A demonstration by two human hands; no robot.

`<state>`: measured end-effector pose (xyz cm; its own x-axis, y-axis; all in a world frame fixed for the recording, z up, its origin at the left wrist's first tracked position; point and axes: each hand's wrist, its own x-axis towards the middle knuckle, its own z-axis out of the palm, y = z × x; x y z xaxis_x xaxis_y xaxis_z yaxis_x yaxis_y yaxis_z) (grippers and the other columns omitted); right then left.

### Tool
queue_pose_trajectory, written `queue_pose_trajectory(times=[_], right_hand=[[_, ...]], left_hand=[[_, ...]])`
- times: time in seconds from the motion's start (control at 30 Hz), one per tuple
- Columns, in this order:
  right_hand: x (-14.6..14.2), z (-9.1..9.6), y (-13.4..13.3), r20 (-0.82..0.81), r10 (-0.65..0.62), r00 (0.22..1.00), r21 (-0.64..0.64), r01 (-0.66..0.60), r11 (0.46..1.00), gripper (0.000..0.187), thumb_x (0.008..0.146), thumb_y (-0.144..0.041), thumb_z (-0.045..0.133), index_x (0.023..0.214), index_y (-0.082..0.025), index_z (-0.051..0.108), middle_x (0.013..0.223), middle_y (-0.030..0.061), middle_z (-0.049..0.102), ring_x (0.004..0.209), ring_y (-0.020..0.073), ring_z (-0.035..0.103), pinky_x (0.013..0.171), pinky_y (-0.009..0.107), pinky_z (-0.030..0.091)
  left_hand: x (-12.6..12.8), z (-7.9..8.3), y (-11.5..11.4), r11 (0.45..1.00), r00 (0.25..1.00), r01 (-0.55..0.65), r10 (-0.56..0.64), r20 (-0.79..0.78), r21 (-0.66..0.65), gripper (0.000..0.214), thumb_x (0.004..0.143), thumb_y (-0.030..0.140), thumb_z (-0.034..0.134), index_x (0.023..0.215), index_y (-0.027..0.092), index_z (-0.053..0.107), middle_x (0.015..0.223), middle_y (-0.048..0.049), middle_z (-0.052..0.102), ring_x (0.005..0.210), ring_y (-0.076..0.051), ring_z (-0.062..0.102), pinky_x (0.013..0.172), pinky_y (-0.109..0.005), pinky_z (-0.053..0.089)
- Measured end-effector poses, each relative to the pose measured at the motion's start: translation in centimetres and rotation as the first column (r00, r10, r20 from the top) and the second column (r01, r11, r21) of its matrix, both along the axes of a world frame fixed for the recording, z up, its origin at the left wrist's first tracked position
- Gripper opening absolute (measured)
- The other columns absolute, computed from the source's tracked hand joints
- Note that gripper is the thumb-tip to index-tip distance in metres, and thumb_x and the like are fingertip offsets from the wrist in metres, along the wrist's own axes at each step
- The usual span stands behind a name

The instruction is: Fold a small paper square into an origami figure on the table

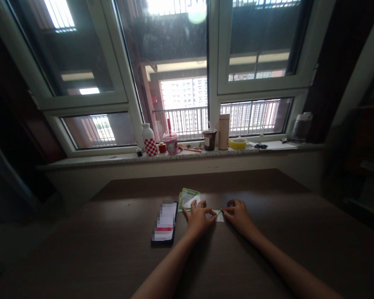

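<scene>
Both my hands rest on a dark wooden table (112, 249). My left hand (198, 217) and my right hand (238, 216) have their fingers curled and pinch a small folded piece of white and green paper (219, 216) that lies flat between them. Just behind my left hand lies a small stack of green and white paper sheets (188, 197). A phone (165, 222) with its screen lit lies flat to the left of my left hand.
Beyond the table a stone windowsill (121, 158) carries a red-checked bottle (149, 140), a pink drink cup (171, 142), a dark cup (209, 139), a tall tumbler (223, 131), a yellow tape roll (238, 143), scissors (261, 146) and a kettle (301, 126). Large windows stand behind.
</scene>
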<state>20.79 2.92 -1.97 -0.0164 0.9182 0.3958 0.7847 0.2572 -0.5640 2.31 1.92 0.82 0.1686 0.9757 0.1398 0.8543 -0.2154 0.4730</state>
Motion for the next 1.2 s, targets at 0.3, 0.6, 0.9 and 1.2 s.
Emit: queue_pose_trajectory(times=[0.3,0.6,0.9,1.2], right_hand=[[0.2,-0.6,0.1,0.001,0.047,0.999,0.063,-0.047,0.997,0.02,0.082,-0.027,0.06,0.089,-0.024,0.078,0.105,0.0121,0.058,0.106,0.0269,0.05,0.099,0.04,0.04],[0.0,-0.3,-0.1,0.039,0.074,0.996,0.063,-0.077,0.995,0.016,0.08,-0.027,0.063,0.082,-0.023,0.077,0.107,0.0118,0.058,0.108,0.0271,0.049,0.098,0.039,0.041],[-0.8,0.4,-0.1,0.089,-0.019,0.996,-0.014,0.02,1.0,0.012,0.078,-0.03,0.064,0.077,-0.023,0.073,0.101,0.0103,0.06,0.102,0.0267,0.051,0.09,0.037,0.042],[-0.6,0.3,-0.2,0.087,0.008,0.996,-0.054,-0.003,0.999,0.016,0.073,-0.035,0.068,0.084,-0.023,0.071,0.106,0.0086,0.057,0.105,0.026,0.05,0.092,0.037,0.041]], left_hand=[[0.0,-0.3,0.1,1.0,1.0,0.003,-0.003,0.0,0.007,0.015,0.078,0.046,0.065,0.088,0.039,0.073,0.141,0.0035,0.051,0.141,-0.033,0.022,0.105,-0.073,-0.007],[-0.1,-0.8,0.3,0.999,1.0,0.005,-0.006,0.023,0.046,0.013,0.078,0.047,0.066,0.086,0.04,0.073,0.138,0.0037,0.054,0.14,-0.033,0.025,0.103,-0.075,-0.006],[-0.1,-0.8,0.3,0.999,1.0,0.005,-0.006,0.025,0.042,0.014,0.078,0.047,0.065,0.086,0.039,0.073,0.137,0.004,0.054,0.139,-0.034,0.026,0.103,-0.075,-0.006],[0.0,-0.6,0.2,1.0,1.0,0.007,-0.007,0.012,0.026,0.015,0.079,0.048,0.063,0.087,0.04,0.073,0.138,0.0049,0.053,0.14,-0.034,0.024,0.104,-0.075,-0.006]])
